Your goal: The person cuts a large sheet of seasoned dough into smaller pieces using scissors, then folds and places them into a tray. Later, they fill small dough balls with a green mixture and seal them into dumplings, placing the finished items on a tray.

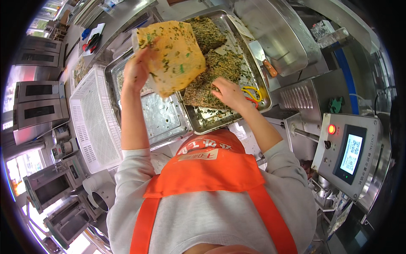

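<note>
My left hand (138, 70) grips the left side of a floppy, square yellow sheet (176, 52) flecked with green herb bits. A paler film shows along its edges, and I cannot tell whether the sheet is food or a liner. Below and right of it, my right hand (231, 94) rests at a herb-crusted slab (207, 92), fingers slightly bent with nothing seen in them. Two more crusted slabs, one in the middle (226, 65) and one at the back (206, 33), lie in the metal baking tray (265, 103). The raised sheet hides part of the slabs.
Yellow (252, 92) and red handles lie at the tray's right edge. Beyond them is a wood-handled scraper (269, 69). A second metal tray (163, 116) and a white plastic crate (98, 123) stand left. A control box (347, 155) with a lit screen stands right.
</note>
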Available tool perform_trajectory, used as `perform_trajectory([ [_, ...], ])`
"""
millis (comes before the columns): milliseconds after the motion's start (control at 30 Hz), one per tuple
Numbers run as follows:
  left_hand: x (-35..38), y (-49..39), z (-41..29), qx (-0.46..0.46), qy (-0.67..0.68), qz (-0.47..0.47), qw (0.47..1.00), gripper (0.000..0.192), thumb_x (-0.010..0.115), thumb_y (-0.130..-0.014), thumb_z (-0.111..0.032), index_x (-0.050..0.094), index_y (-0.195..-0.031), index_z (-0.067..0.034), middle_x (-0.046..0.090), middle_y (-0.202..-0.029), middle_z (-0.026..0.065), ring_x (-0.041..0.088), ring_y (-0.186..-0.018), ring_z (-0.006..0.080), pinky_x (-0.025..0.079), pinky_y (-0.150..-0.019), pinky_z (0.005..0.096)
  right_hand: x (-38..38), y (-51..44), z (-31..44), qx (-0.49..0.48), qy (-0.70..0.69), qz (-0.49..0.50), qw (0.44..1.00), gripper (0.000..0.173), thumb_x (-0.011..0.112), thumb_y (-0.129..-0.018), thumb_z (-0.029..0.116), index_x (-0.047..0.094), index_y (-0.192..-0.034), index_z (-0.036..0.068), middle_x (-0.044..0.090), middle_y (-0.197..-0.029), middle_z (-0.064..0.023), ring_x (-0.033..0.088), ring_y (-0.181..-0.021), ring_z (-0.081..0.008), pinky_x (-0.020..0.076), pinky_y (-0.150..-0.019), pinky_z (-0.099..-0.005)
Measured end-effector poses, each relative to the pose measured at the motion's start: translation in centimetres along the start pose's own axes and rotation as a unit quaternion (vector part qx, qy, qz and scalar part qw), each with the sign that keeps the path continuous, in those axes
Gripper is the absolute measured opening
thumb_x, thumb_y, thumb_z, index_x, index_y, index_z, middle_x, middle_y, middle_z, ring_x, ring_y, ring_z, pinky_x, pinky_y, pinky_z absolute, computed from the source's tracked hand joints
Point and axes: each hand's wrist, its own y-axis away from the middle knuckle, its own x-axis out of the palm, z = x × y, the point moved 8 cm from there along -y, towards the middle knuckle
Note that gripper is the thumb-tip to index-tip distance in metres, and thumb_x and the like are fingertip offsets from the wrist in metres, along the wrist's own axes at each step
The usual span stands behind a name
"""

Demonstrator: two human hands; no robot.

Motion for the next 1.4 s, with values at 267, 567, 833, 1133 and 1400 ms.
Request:
perform_trajectory([
  [267,-1.4,3.1,-4.4,-0.029,0.227,0.217,0.949,0.031,0.042,-0.097,-0.021,0.055,-0.12,-0.004,0.058,-0.119,0.0083,0.055,-0.109,0.0243,0.046,-0.089,0.0443,-6.4,-4.8,-10.2,0.102,0.112,-0.142,0.978,0.033,0.067,-0.08,0.021,0.055,-0.109,0.01,0.053,-0.119,-0.0087,0.054,-0.106,-0.0291,0.046,-0.086,-0.039],
  [567,-8.3,8.3,4.1,-0.047,0.373,0.089,0.922,0.044,0.042,-0.096,-0.021,0.04,-0.136,-0.002,0.047,-0.136,0.016,0.046,-0.124,0.0312,0.035,-0.105,0.0482,-4.1,-19.3,-28.3,0.299,0.217,0.034,0.929,0.038,0.049,-0.085,0.024,0.055,-0.117,0.002,0.061,-0.115,-0.0212,0.06,-0.105,-0.0376,0.0476,-0.088,-0.0478],
  [833,-13.7,11.4,14.9,-0.118,0.238,-0.214,0.94,0.04,0.048,-0.093,-0.022,0.046,-0.127,-0.001,0.055,-0.125,0.0136,0.053,-0.114,0.0295,0.04,-0.099,0.0415,-12.1,-19.5,-25.6,0.226,0.391,-0.067,0.89,0.026,0.046,-0.088,0.02,0.063,-0.099,0.005,0.066,-0.099,-0.0181,0.065,-0.092,-0.0371,0.0527,-0.076,-0.0468],
  [1133,-21.2,15.7,16.7,-0.087,0.083,-0.321,0.939,0.012,0.06,-0.087,-0.011,0.059,-0.099,-0.008,0.064,-0.083,0.002,0.061,-0.072,0.0127,0.046,-0.06,0.0258,-8.6,-9.3,1.8,-0.004,-0.146,-0.151,0.978,0.02,0.059,-0.091,0.019,0.06,-0.102,0.002,0.068,-0.08,-0.0085,0.065,-0.073,-0.0176,0.0516,-0.064,-0.0324],
  [1400,-31.2,20.2,18.2,0.003,0.0,-0.425,0.905,0.005,0.059,-0.087,-0.011,0.061,-0.087,-0.007,0.059,-0.076,-0.0011,0.051,-0.063,0.0071,0.037,-0.051,0.0236,14.5,-1.9,21.1,-0.152,-0.129,0.053,0.978,0.011,0.059,-0.086,0.013,0.053,-0.09,0.004,0.06,-0.062,-0.0153,0.06,-0.05,-0.0312,0.046,-0.045,-0.0413],
])
